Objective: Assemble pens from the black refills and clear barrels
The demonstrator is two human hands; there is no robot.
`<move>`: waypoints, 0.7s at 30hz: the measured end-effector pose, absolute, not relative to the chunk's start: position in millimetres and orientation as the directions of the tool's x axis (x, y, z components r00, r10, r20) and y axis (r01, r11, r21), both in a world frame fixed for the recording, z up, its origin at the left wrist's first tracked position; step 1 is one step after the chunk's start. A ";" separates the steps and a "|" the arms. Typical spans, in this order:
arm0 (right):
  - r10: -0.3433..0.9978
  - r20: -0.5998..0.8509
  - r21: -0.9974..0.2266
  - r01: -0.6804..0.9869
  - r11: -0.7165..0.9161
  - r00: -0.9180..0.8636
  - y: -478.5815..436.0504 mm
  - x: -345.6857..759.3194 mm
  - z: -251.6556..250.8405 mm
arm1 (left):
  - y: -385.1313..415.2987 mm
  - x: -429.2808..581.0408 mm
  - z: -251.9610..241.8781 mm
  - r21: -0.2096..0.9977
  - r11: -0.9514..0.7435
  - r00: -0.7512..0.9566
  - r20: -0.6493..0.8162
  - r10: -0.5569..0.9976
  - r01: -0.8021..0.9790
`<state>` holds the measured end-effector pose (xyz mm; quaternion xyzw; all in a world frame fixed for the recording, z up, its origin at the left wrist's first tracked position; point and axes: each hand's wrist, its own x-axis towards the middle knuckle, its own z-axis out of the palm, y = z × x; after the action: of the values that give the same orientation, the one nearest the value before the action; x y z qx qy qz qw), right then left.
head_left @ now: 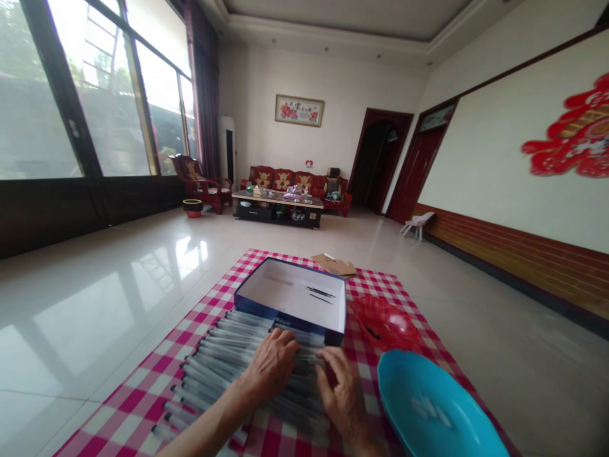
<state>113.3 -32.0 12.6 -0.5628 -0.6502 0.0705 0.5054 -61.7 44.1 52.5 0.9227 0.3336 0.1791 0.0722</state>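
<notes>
Many grey translucent pens (219,362) with black ends lie side by side in rows on the checked cloth, blurred toward the front. My left hand (276,362) is over the middle of them, its fingers curled down and pressed together; what is under its fingertips is hidden. My right hand (345,393) is at the right ends of the pens, thumb and forefinger apart, fingertips close to the pens. Just beyond the hands, a shallow blue box (290,312) with a white inside touches the rows and contains several thin black refills (321,293).
A red scalloped dish (394,324) with a small dark piece in it stands right of the box. Nearer, a blue basin (394,381) contains small whitish pieces (431,411). Brown cardboard (337,265) lies behind the box. The pink-and-white checked cloth (137,406) covers the table.
</notes>
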 end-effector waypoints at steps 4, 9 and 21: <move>0.796 0.604 -0.528 0.767 0.364 0.038 -32.5 111.1 9.3 | 42.4 -64.5 53.8 0.263 -0.766 0.715 0.276 0.642 0.587; 0.753 0.656 -0.507 0.770 0.387 0.053 -34.6 113.7 16.7 | 31.8 -64.7 59.3 0.272 -0.785 0.733 0.285 0.618 0.556; 0.825 0.564 -0.413 0.853 0.318 -0.034 -36.6 109.3 10.8 | 33.4 -64.2 44.5 0.222 -0.782 0.732 0.276 0.623 0.582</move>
<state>109.3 -36.6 10.8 -0.5838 -0.7189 -0.0187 0.3768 -64.2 33.4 44.5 0.9287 0.3243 0.1696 0.0603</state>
